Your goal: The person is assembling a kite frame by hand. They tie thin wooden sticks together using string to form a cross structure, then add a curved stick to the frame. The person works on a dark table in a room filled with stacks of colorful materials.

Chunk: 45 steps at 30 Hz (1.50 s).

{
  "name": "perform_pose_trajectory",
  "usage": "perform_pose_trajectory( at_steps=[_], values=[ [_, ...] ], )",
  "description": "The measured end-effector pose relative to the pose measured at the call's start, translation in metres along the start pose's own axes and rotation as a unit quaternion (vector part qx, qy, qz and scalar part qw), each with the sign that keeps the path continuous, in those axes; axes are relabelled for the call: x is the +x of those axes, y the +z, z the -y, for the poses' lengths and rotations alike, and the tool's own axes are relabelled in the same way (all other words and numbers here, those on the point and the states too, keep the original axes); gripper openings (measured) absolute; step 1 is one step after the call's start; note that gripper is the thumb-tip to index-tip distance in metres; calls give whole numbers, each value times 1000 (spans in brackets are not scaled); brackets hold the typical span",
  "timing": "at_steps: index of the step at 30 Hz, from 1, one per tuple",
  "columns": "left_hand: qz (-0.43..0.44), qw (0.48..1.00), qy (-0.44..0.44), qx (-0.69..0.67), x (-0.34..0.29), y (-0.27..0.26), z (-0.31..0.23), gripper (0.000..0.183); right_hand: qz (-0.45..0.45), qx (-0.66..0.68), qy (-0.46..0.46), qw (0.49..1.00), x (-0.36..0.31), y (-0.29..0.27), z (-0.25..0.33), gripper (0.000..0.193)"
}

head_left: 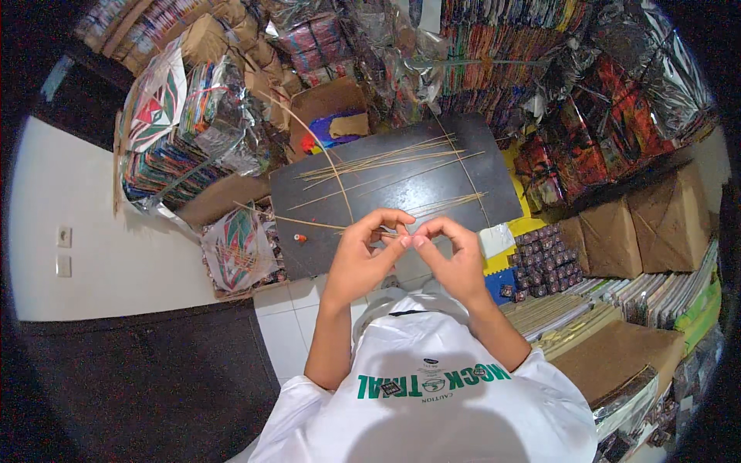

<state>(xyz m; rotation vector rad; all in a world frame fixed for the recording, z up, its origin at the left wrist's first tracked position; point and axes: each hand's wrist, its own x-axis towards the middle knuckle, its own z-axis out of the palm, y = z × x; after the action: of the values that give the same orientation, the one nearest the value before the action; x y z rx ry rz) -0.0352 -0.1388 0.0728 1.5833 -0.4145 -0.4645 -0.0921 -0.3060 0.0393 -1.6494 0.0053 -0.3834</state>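
Fingertip work on a thin stick

The left hand [367,255] has its grip closed around a thin stick [309,223], which slants out past the desk's left edge. The right hand's [451,258] grip is pinched, thumb to forefinger; what lies between is too small to tell. A curved stick [336,176] rises from behind the left hand, perhaps held too.

Good work here likely means keeping the left pinch steady while the right makes small, light moves, since thin sticks could bend or split.

Both wrists angle inward, fingertips nearly meeting over the desk's [316,258] near edge. Beyond lie a long stick bundle [386,158] toward the far edge, a smaller bundle [448,204] near the right edge, and a small red-and-white object [300,238] at left.
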Motion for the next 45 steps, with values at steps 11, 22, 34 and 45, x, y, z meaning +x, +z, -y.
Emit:
perform_pose_trajectory(
  at_steps=[11,22,34,45],
  values=[
    [-59,995,0,-82,-10,-7,-12,37,-97,-71,-66,991,12,-7,-4,6],
    [-93,971,78,203,0,-57,-4,32,9,-146,-156,977,43,-15,11,8],
    [-157,987,-5,20,-8,-103,-23,20,105,145,65,982,44,10,-60,37],
    [-323,936,51,-133,-27,-177,-29,26,389,284,296,825,-9,49,-127,72]
  ],
)
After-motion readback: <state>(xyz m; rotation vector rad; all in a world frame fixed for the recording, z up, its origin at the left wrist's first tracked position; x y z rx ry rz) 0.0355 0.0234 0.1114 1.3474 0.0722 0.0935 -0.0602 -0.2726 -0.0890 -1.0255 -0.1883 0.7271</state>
